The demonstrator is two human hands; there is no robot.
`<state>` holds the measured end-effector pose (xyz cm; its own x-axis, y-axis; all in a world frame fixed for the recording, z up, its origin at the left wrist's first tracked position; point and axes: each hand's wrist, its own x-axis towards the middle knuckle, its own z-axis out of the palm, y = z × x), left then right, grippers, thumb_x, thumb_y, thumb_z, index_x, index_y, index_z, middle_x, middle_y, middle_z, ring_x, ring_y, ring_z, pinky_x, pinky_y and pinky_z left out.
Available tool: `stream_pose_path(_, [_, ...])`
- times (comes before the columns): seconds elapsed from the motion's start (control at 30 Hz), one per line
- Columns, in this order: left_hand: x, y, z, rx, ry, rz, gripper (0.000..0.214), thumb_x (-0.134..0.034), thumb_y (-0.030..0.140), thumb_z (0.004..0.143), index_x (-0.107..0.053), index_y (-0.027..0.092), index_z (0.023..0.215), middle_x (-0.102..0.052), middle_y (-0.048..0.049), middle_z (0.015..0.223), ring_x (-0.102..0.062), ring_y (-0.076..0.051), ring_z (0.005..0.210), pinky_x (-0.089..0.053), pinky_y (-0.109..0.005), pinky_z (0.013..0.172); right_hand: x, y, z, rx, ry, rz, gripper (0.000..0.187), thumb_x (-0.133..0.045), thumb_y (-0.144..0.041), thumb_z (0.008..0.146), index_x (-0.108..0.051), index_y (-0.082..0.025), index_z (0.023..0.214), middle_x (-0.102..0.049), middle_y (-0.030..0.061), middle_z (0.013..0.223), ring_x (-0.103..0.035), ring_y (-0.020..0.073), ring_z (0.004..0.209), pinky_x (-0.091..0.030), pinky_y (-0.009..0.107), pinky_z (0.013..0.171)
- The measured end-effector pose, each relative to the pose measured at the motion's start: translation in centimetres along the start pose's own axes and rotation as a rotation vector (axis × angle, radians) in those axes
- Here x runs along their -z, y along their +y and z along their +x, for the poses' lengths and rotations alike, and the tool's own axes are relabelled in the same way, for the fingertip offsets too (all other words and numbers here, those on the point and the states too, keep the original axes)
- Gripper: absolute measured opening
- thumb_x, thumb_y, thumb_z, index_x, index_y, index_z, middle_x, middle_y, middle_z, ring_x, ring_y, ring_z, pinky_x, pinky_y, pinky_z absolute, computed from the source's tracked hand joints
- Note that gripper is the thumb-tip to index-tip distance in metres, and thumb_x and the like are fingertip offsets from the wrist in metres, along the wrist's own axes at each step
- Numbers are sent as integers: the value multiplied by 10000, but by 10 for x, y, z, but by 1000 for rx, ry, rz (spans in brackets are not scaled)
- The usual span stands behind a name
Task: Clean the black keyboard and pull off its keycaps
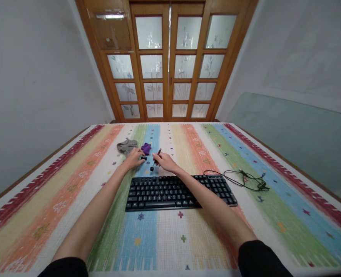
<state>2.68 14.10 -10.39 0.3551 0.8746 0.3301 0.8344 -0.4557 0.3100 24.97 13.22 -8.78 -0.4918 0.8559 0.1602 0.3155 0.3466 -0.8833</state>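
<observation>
From my remote seat I take the keyboard (161, 194) as my landmark: a long black slab of hard, faintly glossy plastic, its rows of square keys printed with pale characters. Just beyond its far edge, toward the left end, I have both hands. The right hand (166, 161) is closed, thumb and fingers pinched around a slim dark tool (159, 151), straight and pen-like, tilted, its upper end poking out above the grip. A small blocky black piece (152, 169) sits by the tool's lower end, between that hand and the keyboard; I can't tell whether they touch. The left hand (135, 157), farther beyond the keyboard's left end, is half open, fingers bent and thumb apart, at some little black pieces (143, 158); whether it grips any, I can't tell.

Behind the left hand, farther from the keyboard, a crumpled soft grey cloth (126, 146) lies beside a smaller, folded-looking purple cloth (146, 148). Off the keyboard's right end, a thin black cable (248, 181) lies in loose loops. Under the keyboard spreads a woven-looking tablecloth (141, 240) with soft-edged coloured stripes and little crosses and stars.
</observation>
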Motion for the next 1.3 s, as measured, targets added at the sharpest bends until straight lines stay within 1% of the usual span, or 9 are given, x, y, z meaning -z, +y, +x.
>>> stream_pose_path(0.13, [8, 8, -5, -18, 29, -12, 313, -631, 207, 703, -685, 193, 1010, -616, -87, 1042, -515, -273, 1019, -420, -430, 948, 4, -1, -6, 75, -13, -51, 506, -431, -552, 955, -636, -120, 788, -628, 29, 666, -574, 120, 619, -425, 235, 654])
stream_pose_path(0.23, [16, 21, -12, -84, 2, -39, 335, -625, 188, 685, -680, 199, 1015, -629, -75, 1037, -528, -256, 994, -420, -408, 944, 7, -4, -12, 139, -20, -87, 492, -421, -542, 962, -631, -129, 795, -642, 36, 698, -585, 133, 653, -426, 245, 685])
stream_pose_path(0.43, [23, 56, -25, -153, -96, -164, 293, -685, 419, 753, -679, 213, 961, -668, -42, 930, -583, -207, 901, -458, -319, 849, 9, -9, -17, 207, -17, -113, 449, -430, -504, 972, -630, -144, 793, -640, 28, 704, -582, 135, 667, -420, 246, 697])
stream_pose_path(0.57, [21, 68, -23, -118, -150, -225, 297, -689, 427, 765, -680, 210, 968, -709, -35, 940, -622, -186, 852, -466, -289, 800, 9, -13, -19, 258, -22, -81, 456, -408, -496, 980, -627, -142, 792, -648, 43, 752, -584, 134, 688, -427, 246, 708])
stream_pose_path(0.73, [17, 70, -19, -57, -231, -384, 253, -685, 358, 760, -676, 216, 969, -730, -3, 899, -650, -153, 782, -475, -240, 695, 13, -11, -21, 249, -35, -47, 484, -412, -537, 963, -619, -141, 777, -634, 36, 726, -580, 131, 677, -440, 249, 709])
stream_pose_path(0.87, [11, 69, -19, -10, -195, -535, 368, -737, 390, 716, -668, 180, 1010, -734, -33, 919, -661, -161, 802, -512, -271, 744, 18, 0, -20, 172, -69, 106, 561, -400, -630, 924, -608, -127, 790, -624, 39, 690, -564, 125, 607, -448, 247, 613])
stream_pose_path(0.97, [8, 67, -19, 31, -157, -618, 432, -762, 417, 697, -669, 159, 1031, -739, -61, 916, -678, -189, 833, -539, -317, 781, 22, 7, -19, 93, -31, 167, 577, -396, -660, 906, -596, -129, 801, -606, 28, 652, -553, 119, 566, -442, 242, 571])
stream_pose_path(1.1, [10, 60, -16, 17, -77, -550, 359, -761, 413, 708, -695, 151, 946, -719, -67, 885, -676, -183, 778, -559, -331, 769, 25, 8, -25, 77, 2, 143, 566, -422, -660, 897, -592, -128, 808, -609, 31, 660, -564, 120, 576, -441, 239, 571])
stream_pose_path(1.3, [16, 50, -3, -80, 32, -285, 141, -748, 301, 720, -708, 173, 763, -661, -63, 950, -633, -153, 747, -546, -304, 724, 22, -8, -47, 171, -76, -18, 537, -429, -612, 926, -618, -133, 772, -637, 41, 687, -591, 133, 636, -436, 244, 646])
